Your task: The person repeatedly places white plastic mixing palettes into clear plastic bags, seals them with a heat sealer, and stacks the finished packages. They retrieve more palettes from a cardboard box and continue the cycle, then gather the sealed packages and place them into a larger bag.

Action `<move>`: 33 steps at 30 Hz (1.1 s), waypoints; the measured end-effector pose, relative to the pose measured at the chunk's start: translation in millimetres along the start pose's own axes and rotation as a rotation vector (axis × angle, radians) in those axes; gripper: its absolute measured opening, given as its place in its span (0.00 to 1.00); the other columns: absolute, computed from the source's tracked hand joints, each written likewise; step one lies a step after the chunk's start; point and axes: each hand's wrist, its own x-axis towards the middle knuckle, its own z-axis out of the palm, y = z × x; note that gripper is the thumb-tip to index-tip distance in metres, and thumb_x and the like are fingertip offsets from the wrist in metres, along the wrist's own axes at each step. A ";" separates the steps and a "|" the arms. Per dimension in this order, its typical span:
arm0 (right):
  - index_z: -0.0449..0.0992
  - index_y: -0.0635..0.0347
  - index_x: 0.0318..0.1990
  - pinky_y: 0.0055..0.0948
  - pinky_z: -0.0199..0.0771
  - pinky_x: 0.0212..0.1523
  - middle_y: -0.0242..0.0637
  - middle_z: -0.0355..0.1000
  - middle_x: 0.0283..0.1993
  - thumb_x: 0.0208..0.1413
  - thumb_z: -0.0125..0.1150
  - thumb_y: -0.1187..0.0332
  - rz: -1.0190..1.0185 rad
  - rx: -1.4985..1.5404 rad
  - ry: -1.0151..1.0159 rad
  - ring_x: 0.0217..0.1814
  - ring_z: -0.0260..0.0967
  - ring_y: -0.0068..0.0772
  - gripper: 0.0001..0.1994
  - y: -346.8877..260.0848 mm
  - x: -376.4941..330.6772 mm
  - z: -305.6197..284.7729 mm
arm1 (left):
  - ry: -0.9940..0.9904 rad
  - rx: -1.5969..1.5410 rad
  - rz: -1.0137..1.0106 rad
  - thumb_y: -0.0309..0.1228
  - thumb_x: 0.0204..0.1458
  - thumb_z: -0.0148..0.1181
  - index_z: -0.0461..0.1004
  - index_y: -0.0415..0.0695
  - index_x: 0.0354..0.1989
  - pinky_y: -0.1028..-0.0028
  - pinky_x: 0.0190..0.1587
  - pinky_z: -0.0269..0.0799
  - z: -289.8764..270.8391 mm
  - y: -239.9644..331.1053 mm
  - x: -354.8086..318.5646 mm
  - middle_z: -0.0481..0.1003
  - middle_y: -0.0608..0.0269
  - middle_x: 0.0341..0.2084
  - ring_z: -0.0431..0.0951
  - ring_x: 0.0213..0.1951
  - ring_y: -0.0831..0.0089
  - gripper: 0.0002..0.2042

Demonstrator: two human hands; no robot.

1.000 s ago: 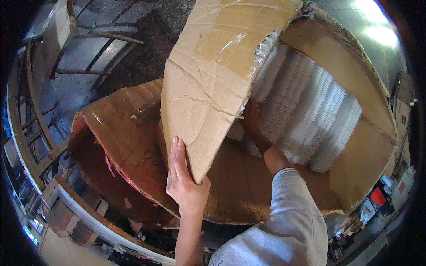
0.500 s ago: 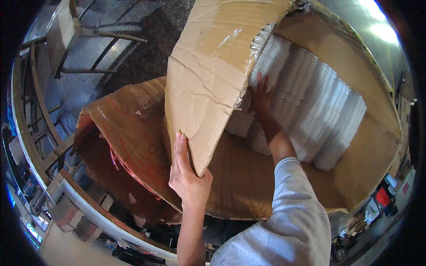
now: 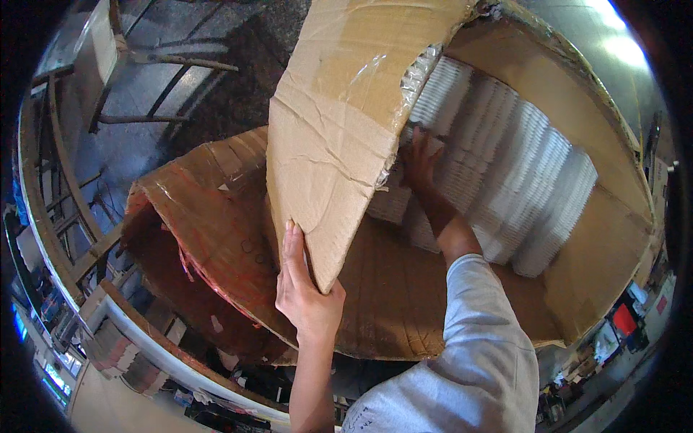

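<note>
My left hand (image 3: pixel 309 289) grips the lower corner of a cardboard box flap (image 3: pixel 325 155), its fingers on one face and the thumb hidden behind. The flap stands raised over a large open cardboard box (image 3: pixel 588 289). Inside the box, several long stacks of thin white pieces (image 3: pixel 498 159) lie side by side with ridged edges; their exact kind does not show. My right hand (image 3: pixel 420 160) reaches into the box with fingers apart, touching or close over the stacks nearest the flap. Part of it is in shadow, and nothing held shows in it.
Left of the flap, another open cardboard piece (image 3: pixel 209 187) with reddish, frayed edges spreads out. A metal-framed chair or stand (image 3: pixel 159 86) is at the far left. Below it runs a curved-looking table edge (image 3: pixel 173 353). Mixed clutter (image 3: pixel 606 343) lies at the right rim.
My right hand has drawn slightly left and down along the stacks, toward the flap. The left hand keeps its grip and the flap has barely shifted.
</note>
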 end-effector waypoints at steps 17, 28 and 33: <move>0.68 0.50 0.55 0.76 0.46 0.51 0.46 0.48 0.65 0.46 0.58 0.57 -0.093 0.234 0.109 0.65 0.44 0.59 0.26 7.4 20.8 21.4 | -0.017 0.019 -0.022 0.16 0.27 0.60 0.61 0.41 0.58 0.67 0.48 0.67 -1.0 -0.8 2.6 0.64 0.52 0.58 0.67 0.58 0.60 0.39; 0.70 0.57 0.51 0.49 0.57 0.59 0.47 0.58 0.58 0.26 0.71 0.50 -0.368 0.491 0.299 0.61 0.51 0.52 0.39 68.4 -18.8 -64.7 | 0.087 0.076 -0.011 0.19 0.33 0.58 0.62 0.44 0.57 0.66 0.53 0.65 15.0 -15.0 1.4 0.65 0.58 0.58 0.68 0.57 0.63 0.35; 0.71 0.58 0.50 0.41 0.58 0.60 0.44 0.62 0.55 0.16 0.77 0.47 -0.245 0.367 0.085 0.60 0.54 0.48 0.45 151.6 -56.5 -185.3 | 0.051 -0.184 -0.041 0.26 0.41 0.60 0.61 0.44 0.57 0.61 0.56 0.62 4.9 -15.6 -3.7 0.63 0.58 0.59 0.64 0.59 0.61 0.30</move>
